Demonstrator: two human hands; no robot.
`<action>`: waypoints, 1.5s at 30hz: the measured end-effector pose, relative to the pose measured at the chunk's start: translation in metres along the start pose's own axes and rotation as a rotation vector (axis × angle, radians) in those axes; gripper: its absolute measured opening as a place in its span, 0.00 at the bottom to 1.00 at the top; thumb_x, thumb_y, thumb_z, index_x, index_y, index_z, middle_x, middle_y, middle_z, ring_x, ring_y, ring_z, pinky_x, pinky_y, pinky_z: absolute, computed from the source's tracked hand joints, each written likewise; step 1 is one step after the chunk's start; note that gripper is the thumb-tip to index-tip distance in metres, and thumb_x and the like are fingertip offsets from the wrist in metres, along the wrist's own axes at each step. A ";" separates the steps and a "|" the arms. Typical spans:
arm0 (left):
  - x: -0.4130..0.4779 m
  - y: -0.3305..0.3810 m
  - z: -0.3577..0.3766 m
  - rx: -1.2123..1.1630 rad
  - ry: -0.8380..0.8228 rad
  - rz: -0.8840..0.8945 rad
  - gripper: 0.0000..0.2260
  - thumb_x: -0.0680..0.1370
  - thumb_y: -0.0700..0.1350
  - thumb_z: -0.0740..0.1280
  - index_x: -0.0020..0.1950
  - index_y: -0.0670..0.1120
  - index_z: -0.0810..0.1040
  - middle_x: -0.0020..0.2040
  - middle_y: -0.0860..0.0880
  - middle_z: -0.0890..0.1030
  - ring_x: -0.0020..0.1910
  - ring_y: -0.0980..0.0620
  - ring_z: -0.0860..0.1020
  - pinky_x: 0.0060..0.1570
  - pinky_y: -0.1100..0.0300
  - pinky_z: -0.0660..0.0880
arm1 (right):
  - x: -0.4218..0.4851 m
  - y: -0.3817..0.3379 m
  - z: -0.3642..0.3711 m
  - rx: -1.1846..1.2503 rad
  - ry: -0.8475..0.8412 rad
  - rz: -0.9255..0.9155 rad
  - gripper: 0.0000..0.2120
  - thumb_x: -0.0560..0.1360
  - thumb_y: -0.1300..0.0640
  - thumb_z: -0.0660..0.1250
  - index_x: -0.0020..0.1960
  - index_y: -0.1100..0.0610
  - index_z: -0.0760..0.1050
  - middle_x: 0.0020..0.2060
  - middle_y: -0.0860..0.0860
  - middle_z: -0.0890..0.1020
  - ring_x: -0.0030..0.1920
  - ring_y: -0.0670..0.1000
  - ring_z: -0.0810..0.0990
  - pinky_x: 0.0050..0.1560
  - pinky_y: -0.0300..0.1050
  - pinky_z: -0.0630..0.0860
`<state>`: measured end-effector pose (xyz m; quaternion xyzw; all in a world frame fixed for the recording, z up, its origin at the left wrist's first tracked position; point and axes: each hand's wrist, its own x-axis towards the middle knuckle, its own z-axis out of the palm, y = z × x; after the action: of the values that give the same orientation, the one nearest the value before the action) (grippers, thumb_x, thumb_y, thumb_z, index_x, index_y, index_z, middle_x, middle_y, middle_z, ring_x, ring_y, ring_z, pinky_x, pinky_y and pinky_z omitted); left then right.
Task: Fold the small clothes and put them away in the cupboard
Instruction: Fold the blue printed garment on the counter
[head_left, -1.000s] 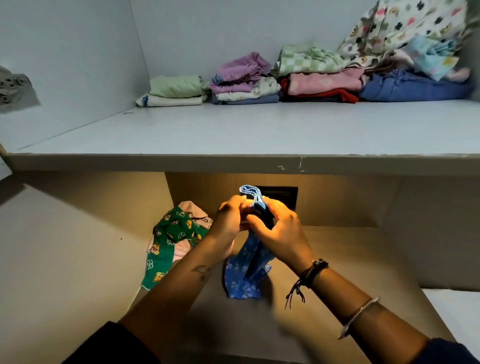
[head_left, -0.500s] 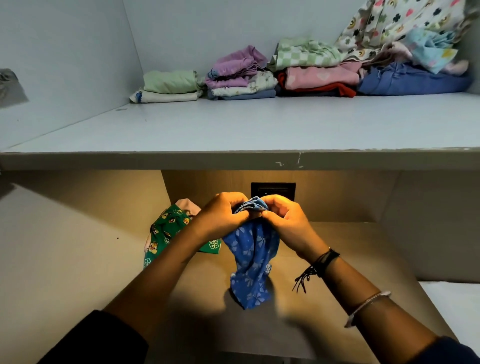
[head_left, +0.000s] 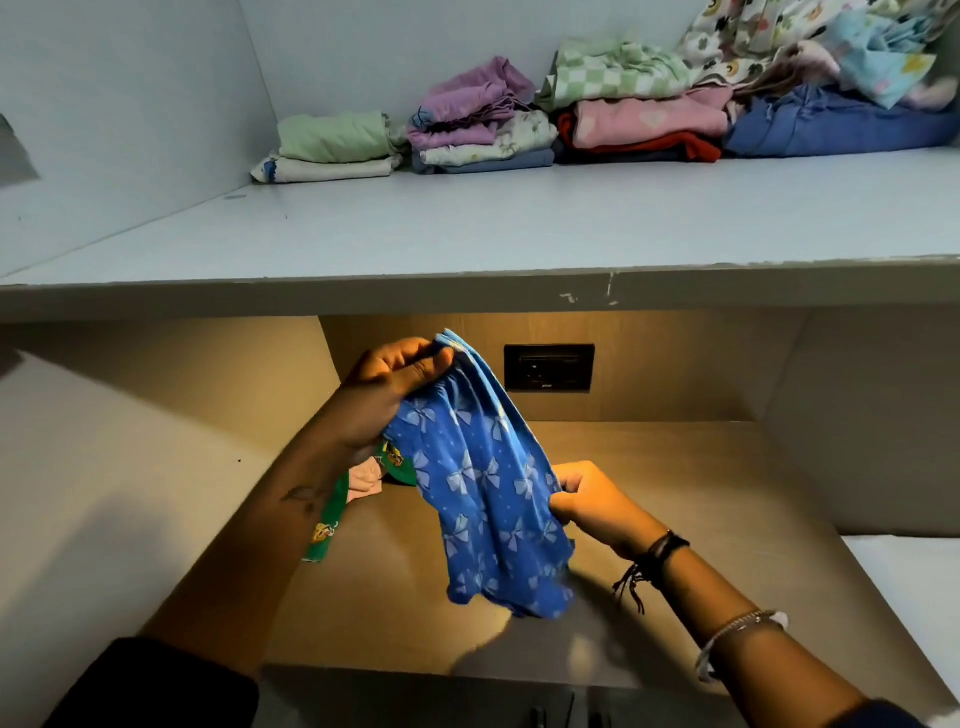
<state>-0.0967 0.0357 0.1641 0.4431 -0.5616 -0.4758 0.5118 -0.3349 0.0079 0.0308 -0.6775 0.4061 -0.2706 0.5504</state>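
Observation:
A small blue garment with a pale bow print (head_left: 488, 493) hangs in the air over the lower cupboard shelf (head_left: 675, 493). My left hand (head_left: 387, 387) pinches its top edge, up near the underside of the upper shelf. My right hand (head_left: 589, 499) grips its right side edge, lower down. Behind my left forearm a green printed garment (head_left: 332, 519) and a pink one (head_left: 366, 475) lie loose on the lower shelf, partly hidden.
The upper shelf (head_left: 519, 234) carries folded stacks at the back: a green and white pile (head_left: 335, 148), a purple pile (head_left: 478, 119), a pink and red pile (head_left: 644, 122), and loose patterned clothes (head_left: 831, 62) at the right. A black socket plate (head_left: 549, 368) sits in the lower back wall.
My hands, which were together at the garment's top, have parted: the left stays high, the right has slid down the side edge. The garment now hangs spread wider.

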 end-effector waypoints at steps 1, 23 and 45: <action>-0.001 0.001 -0.003 -0.073 0.019 -0.002 0.11 0.72 0.48 0.69 0.51 0.46 0.83 0.46 0.48 0.86 0.46 0.52 0.84 0.45 0.61 0.81 | -0.002 0.000 -0.001 0.046 -0.020 -0.004 0.15 0.64 0.64 0.59 0.42 0.77 0.71 0.38 0.65 0.78 0.39 0.58 0.73 0.41 0.53 0.71; -0.015 -0.046 -0.078 -0.360 0.181 -0.367 0.16 0.79 0.47 0.63 0.60 0.39 0.78 0.56 0.41 0.82 0.54 0.45 0.83 0.52 0.53 0.82 | -0.061 0.067 -0.010 0.190 -0.296 0.299 0.03 0.70 0.59 0.74 0.44 0.55 0.84 0.42 0.54 0.87 0.39 0.50 0.85 0.40 0.40 0.80; -0.057 -0.208 -0.045 0.250 0.494 -0.833 0.04 0.75 0.41 0.72 0.48 0.42 0.79 0.43 0.39 0.86 0.40 0.39 0.85 0.49 0.42 0.82 | -0.041 0.121 0.052 -1.036 -0.026 -0.005 0.39 0.73 0.25 0.42 0.78 0.42 0.45 0.76 0.41 0.40 0.78 0.49 0.39 0.74 0.54 0.30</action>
<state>-0.0449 0.0560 -0.0491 0.7871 -0.2516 -0.4498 0.3389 -0.3441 0.0621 -0.0960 -0.8654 0.4782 -0.0272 0.1471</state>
